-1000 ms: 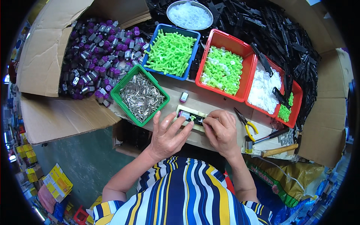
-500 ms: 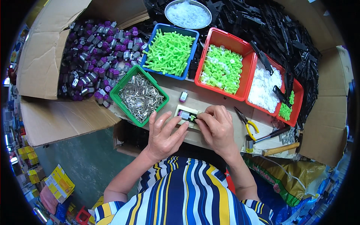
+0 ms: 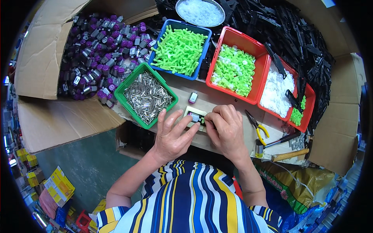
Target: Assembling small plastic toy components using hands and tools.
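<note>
On the work surface in front of me lies a cream-coloured block (image 3: 188, 110) with a recess. In it sit a small silver-and-purple motor (image 3: 194, 116) and a bright green part beside dark pieces. My left hand (image 3: 171, 134) has its fingers apart, and its fingertips rest at the block's left and near side by the motor. At the block's right end, my right hand (image 3: 225, 128) is closed in a pinch. Whatever lies between those fingertips is hidden. Another motor (image 3: 193, 98) stands loose just beyond the block.
A green bin of metal pins (image 3: 147, 97) stands left, beside a heap of purple-ended motors (image 3: 97, 58). Beyond are a blue bin of green parts (image 3: 180, 48) and red bins (image 3: 260, 93). Yellow-handled pliers (image 3: 261, 132) and a wooden handle (image 3: 289, 155) lie right. Black parts (image 3: 279, 31) fill the back.
The view has shifted slightly, so the bins and block appear a little displaced. Both hands stay at the block, with the right fingers slightly farther over its right end.
</note>
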The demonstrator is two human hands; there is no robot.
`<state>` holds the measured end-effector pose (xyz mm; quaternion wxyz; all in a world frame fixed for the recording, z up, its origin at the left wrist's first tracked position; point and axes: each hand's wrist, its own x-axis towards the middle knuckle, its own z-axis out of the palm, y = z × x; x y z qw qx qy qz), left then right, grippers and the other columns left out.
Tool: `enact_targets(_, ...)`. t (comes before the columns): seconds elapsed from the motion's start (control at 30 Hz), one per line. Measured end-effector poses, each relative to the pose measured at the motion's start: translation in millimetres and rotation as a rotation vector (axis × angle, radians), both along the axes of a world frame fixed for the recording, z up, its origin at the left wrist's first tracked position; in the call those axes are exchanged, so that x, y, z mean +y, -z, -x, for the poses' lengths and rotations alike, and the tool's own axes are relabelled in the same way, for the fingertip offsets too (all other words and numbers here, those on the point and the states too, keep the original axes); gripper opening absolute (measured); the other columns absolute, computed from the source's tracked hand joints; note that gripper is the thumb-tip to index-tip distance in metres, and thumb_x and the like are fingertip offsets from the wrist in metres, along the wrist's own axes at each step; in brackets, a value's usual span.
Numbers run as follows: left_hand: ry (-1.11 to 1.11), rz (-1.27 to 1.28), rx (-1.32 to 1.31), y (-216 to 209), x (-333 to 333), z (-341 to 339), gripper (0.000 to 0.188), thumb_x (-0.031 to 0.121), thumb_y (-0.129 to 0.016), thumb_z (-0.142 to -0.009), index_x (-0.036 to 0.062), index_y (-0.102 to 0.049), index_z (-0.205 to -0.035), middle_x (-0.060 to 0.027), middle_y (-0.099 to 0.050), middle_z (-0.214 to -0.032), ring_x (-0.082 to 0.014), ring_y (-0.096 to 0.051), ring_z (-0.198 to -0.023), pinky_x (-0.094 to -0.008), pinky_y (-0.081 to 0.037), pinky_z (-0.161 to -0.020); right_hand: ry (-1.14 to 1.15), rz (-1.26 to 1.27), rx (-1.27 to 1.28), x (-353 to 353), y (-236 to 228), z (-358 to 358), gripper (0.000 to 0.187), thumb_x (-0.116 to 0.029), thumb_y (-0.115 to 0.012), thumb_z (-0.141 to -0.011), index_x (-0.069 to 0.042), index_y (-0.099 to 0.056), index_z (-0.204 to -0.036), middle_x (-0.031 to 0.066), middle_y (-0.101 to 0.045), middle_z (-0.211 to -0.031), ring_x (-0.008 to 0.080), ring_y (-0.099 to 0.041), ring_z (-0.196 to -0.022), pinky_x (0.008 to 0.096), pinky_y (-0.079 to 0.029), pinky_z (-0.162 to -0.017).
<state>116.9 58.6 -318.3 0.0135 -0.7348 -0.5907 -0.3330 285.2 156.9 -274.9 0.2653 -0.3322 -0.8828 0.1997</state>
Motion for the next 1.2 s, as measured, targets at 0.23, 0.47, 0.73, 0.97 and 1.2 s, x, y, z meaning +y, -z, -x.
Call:
enact_targets(0.23,0.012,0.015,-0.02,-1.1,-1.3,2.7,0.033,0.009,-0.071,-0.075,0.0118,-0.073,-0.107,-0.0064,-0.062,-0.114,-0.0296,-0.052,-0.121,-0.055,-0.026,-0.115,-0.012,0.044,0.016,2.4,3.2,-2.4,0.02,-0.002,-0.074,-0.072,-0.007,-0.064,-0.088,0.0053,-0.056,-0.088,0.0242,-0.057,-0.083,0.0371,-0.039,-0.072)
enact_targets(0.47,0.036,0.046,0.029,-4.9,1.6,3.4,0.038,0.006,-0.072,-0.072,0.0142,-0.074,-0.108,-0.0067,-0.061,-0.117,-0.0319,-0.049,-0.121,-0.0535,-0.029,-0.112,-0.014,-0.007,-0.006,1.4,3.5,-1.0,0.02,-0.003,-0.074,-0.071,-0.007,-0.064,-0.089,0.0052,-0.056,-0.088,0.0243,-0.057,-0.082,0.037,-0.039,-0.072)
enact_targets(0.73,0.095,0.054,0.09,-7.8,7.4,6.4,0.038,0.008,-0.068,-0.073,0.0139,-0.074,-0.11,-0.0065,-0.06,-0.115,-0.0316,-0.049,-0.121,-0.0548,-0.027,-0.113,-0.019,0.018,-0.031,1.9,5.0,-1.9,0.02,-0.004,-0.074,-0.072,-0.007,-0.064,-0.089,0.0055,-0.057,-0.089,0.0242,-0.057,-0.083,0.0374,-0.04,-0.073)
enact_targets(0.97,0.13,0.066,0.229,-13.4,9.2,7.0,0.036,0.012,-0.067,-0.076,0.0123,-0.073,-0.111,-0.0031,-0.061,-0.114,-0.0274,-0.051,-0.123,-0.0582,-0.023,-0.116,0.002,0.065,0.011,-0.1,7.5,-3.9,0.02,-0.003,-0.075,-0.073,-0.007,-0.065,-0.09,0.0064,-0.059,-0.088,0.0256,-0.059,-0.083,0.0369,-0.042,-0.074)
enact_targets(1.2,0.155,0.029,0.345,-13.8,10.5,9.5,0.035,0.013,-0.065,-0.078,0.0115,-0.072,-0.113,-0.0027,-0.062,-0.114,-0.027,-0.05,-0.126,-0.0614,-0.02,-0.116,0.14,0.149,0.125,2.6,1.9,-26.9,0.014,0.003,-0.075,-0.077,-0.001,-0.067,-0.088,0.0104,-0.062,-0.087,0.0247,-0.063,-0.076,0.0346,-0.05,-0.064)
